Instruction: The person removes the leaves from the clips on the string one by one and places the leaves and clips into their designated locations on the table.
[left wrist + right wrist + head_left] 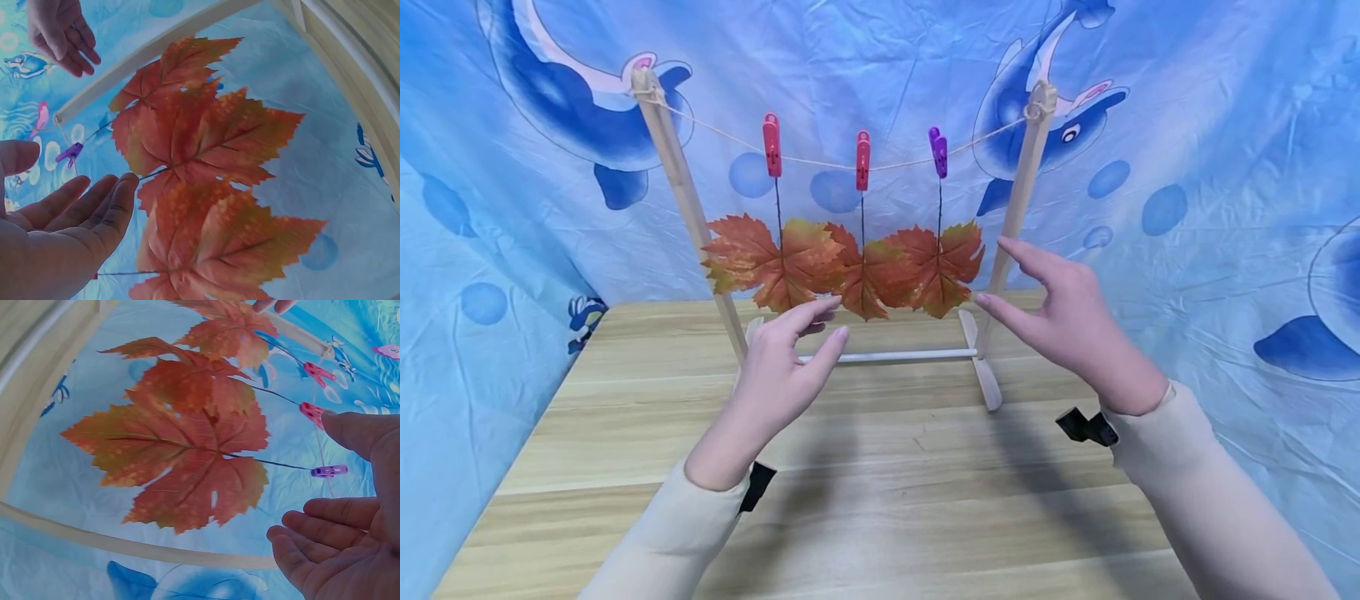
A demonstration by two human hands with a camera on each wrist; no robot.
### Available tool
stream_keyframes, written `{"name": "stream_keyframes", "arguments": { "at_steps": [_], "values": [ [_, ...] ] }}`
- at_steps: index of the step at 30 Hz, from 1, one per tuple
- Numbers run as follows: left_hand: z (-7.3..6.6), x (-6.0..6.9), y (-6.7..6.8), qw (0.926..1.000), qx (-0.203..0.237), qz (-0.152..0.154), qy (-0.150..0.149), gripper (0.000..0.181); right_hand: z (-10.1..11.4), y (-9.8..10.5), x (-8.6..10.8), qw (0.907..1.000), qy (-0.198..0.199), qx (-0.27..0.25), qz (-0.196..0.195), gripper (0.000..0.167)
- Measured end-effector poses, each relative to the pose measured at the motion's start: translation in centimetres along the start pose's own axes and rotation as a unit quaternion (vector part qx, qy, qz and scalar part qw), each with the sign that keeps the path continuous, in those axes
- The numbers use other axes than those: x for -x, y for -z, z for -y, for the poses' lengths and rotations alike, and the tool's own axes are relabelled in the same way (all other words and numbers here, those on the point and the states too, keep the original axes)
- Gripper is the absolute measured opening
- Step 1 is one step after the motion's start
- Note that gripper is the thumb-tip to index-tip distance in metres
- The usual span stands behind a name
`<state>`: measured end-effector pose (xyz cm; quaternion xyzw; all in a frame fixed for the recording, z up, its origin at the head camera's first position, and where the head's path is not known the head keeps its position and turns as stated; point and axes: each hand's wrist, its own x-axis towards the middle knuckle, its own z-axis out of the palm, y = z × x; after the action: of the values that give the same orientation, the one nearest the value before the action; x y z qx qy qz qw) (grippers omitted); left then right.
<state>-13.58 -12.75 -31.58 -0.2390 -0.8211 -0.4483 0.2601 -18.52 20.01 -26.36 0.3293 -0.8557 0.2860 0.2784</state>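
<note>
Three orange-red maple leaves, the left leaf (775, 262), the middle leaf (867, 279) and the right leaf (942, 271), hang by dark stems side by side. A red clothespin (772, 147), a second red clothespin (863, 162) and a purple clothespin (938, 153) hold them on a thin string (715, 129). My left hand (778, 367) is in front of and below the left and middle leaves, fingers loosely extended, nothing held. To the right of the right leaf, my right hand (1067, 312) has thumb and fingers spread apart, holding nothing.
The string is tied between a left wooden post (681, 187) and a right wooden post (1030, 179). A white crossbar (902, 356) joins the stand's feet on the wood-grain table (880, 492). Behind hangs a blue cloth (865, 50) printed with sea creatures.
</note>
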Motion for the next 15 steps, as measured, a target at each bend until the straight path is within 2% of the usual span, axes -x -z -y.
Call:
{"name": "stream_keyframes", "arguments": {
  "at_steps": [8,15],
  "values": [
    [-0.9,-2.4,-1.2,0.9978,0.064,-0.019,0.001,0.028,0.6,1.1,-2.5,0.9994,0.007,-0.026,-0.019,0.056],
    [-1.5,-4.2,-2.3,0.9947,0.098,-0.02,0.024,0.026,1.0,1.8,-4.4,0.9986,0.006,-0.045,-0.028,0.05]
  ]
}}
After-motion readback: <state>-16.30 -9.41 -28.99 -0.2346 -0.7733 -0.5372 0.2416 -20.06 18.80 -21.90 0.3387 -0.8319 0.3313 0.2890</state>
